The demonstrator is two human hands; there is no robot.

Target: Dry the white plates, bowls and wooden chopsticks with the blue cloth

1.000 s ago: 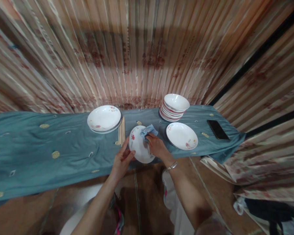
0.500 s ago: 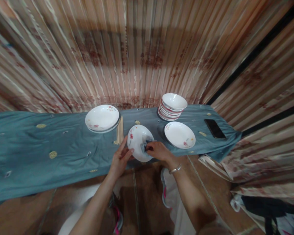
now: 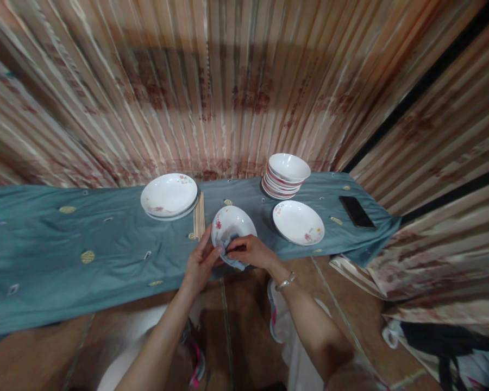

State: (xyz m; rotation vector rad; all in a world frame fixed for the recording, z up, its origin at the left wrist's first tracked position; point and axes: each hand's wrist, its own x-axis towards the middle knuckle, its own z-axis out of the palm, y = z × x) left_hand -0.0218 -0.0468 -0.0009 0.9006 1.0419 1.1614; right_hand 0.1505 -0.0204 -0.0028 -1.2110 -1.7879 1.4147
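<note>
A white plate with small red flowers (image 3: 237, 219) is tilted toward me at the table's front edge. My left hand (image 3: 201, 260) grips its left rim, thumb on the upper face and fingers underneath. Against the inner face, near the left thumb, my right hand (image 3: 250, 251) presses a bluish-grey cloth (image 3: 232, 259), its fingers closed on it. Part of the cloth hangs over the plate's near rim. Just left of this plate lie several wooden chopsticks (image 3: 199, 216), side by side.
Large plates (image 3: 169, 195) are stacked at the left, and flowered plates (image 3: 298, 224) sit at the right. Behind them stands a stack of bowls (image 3: 287, 176). A black phone (image 3: 356, 212) rests near the right end of the teal tablecloth (image 3: 118, 233). Pleated curtains (image 3: 228, 108) hang behind.
My right hand has moved left across the plate with the cloth, from its right side to near my left thumb. My left hand keeps its grip on the rim.
</note>
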